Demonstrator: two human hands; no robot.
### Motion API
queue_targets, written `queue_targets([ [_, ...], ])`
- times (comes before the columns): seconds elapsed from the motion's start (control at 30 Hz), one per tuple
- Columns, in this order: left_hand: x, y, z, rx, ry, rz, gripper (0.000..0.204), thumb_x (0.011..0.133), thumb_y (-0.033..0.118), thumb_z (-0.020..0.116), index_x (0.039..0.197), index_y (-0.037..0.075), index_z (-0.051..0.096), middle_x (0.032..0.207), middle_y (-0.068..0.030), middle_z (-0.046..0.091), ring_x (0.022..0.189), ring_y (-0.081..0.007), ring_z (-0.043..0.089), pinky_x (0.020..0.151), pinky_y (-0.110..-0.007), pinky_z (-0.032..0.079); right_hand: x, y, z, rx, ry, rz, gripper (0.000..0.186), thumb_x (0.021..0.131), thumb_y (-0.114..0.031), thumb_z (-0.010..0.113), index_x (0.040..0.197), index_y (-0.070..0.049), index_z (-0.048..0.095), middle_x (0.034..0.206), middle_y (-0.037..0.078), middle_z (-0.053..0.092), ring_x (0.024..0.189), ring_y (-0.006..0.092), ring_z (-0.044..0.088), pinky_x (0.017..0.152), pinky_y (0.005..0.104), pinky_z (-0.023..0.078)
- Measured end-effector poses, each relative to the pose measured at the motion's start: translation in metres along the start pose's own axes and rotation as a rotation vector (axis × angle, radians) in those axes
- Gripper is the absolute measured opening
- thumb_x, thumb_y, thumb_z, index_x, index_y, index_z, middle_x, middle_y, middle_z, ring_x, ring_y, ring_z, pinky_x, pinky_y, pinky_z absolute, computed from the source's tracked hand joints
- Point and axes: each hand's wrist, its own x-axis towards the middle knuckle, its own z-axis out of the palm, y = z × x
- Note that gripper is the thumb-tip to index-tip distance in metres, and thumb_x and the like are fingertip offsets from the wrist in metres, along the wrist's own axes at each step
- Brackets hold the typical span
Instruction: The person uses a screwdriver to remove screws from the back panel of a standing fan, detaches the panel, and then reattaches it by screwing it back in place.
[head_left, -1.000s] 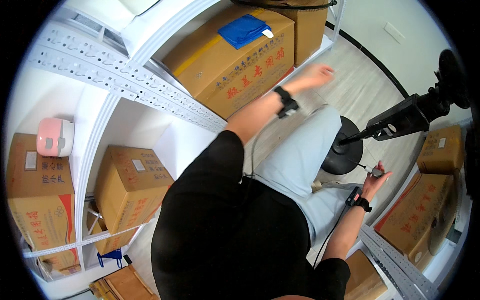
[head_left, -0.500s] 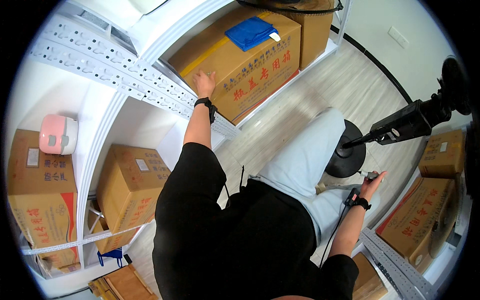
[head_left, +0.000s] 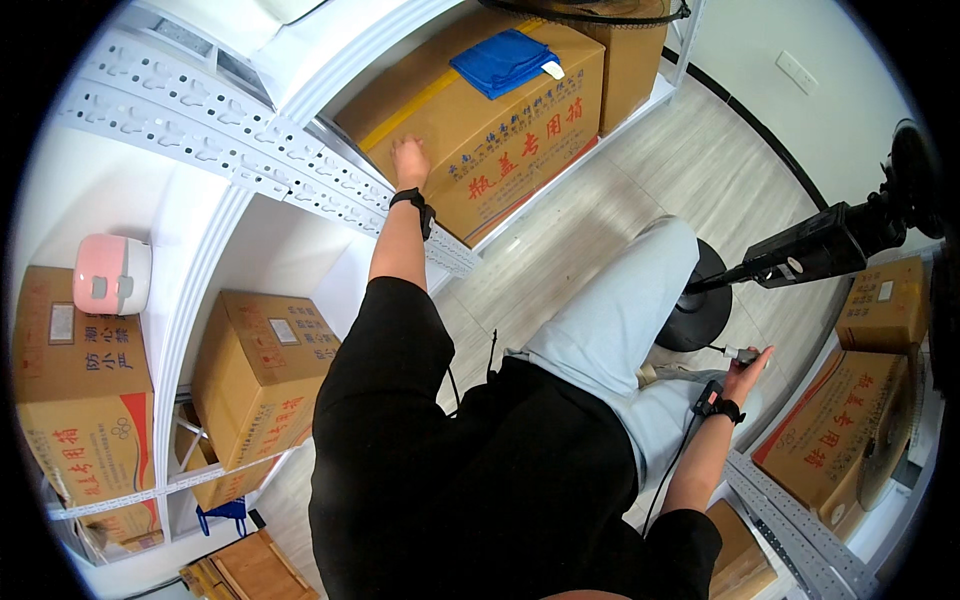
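My left hand [head_left: 410, 163] rests on the top of a large brown cardboard box [head_left: 540, 135], close to its front edge and the yellow tape. Its fingers are slightly bent and it holds nothing. A folded blue cloth [head_left: 503, 64] with a white tag lies on the same box, farther right. Low on the right, my right hand [head_left: 742, 378] is closed around a small tool with a grey handle [head_left: 742, 355] and a thin shaft, much like a screwdriver. The shaft points left toward a round black base [head_left: 697, 318].
A black pole with a dark housing [head_left: 815, 245] rises from the base on the right. White perforated shelf beams [head_left: 200, 130] run past my left arm. More cardboard boxes [head_left: 265, 380] and a pink-and-white container [head_left: 112, 275] occupy the left shelves. Other boxes [head_left: 830, 420] stand at right.
My left hand stays on the box, its fingers drawn in a little more. The tool in my right hand has turned slightly, and its thin shaft now shows more clearly.
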Motion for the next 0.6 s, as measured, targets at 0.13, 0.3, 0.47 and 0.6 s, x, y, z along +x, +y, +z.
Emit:
queue_targets([
  [0.13, -0.001, -0.001, 0.011, -0.226, 0.075, -0.081, 0.01, 0.086, 0.008, 0.061, 0.091, 0.0, 0.063, 0.092, -0.021, 0.063, 0.092, -0.0355, 0.059, 0.083, -0.045, 0.046, 0.001, -0.007, -0.006, 0.003, -0.012, 0.003, 0.05, 0.083, -0.06, 0.065, 0.083, -0.011, 0.056, 0.075, 0.0, 0.055, 0.069, 0.0115, 0.051, 0.064, 0.0264, 0.041],
  [0.3, 0.02, -0.039, 0.013, -0.903, 0.152, -0.335, 0.012, 0.091, 0.012, 0.06, 0.092, -0.001, 0.06, 0.082, -0.0098, 0.06, 0.077, -0.0197, 0.056, 0.07, -0.032, 0.045, -0.004, 0.003, 0.005, 0.015, -0.023, 0.048, 0.048, 0.083, -0.059, 0.065, 0.087, -0.012, 0.056, 0.078, 0.0, 0.056, 0.072, 0.0118, 0.052, 0.067, 0.0277, 0.042],
  [0.47, 0.019, -0.021, 0.005, -1.742, 0.15, -0.471, 0.013, 0.097, 0.01, 0.052, 0.086, 0.004, 0.054, 0.072, -0.0031, 0.05, 0.065, -0.0104, 0.045, 0.058, -0.024, 0.035, -0.002, -0.002, -0.004, -0.011, -0.035, 0.026, 0.046, 0.084, -0.058, 0.065, 0.088, -0.012, 0.055, 0.079, 0.0, 0.056, 0.074, 0.0119, 0.052, 0.07, 0.0278, 0.042],
  [0.6, 0.025, -0.014, -0.007, -2.025, 0.28, -0.653, 0.016, 0.1, 0.012, 0.046, 0.085, 0.005, 0.05, 0.072, -0.0034, 0.047, 0.063, -0.0122, 0.041, 0.058, -0.025, 0.034, -0.005, 0.001, 0.002, -0.015, -0.002, 0.03, 0.045, 0.085, -0.057, 0.065, 0.089, -0.014, 0.054, 0.079, -0.001, 0.057, 0.075, 0.0115, 0.053, 0.07, 0.0277, 0.042],
])
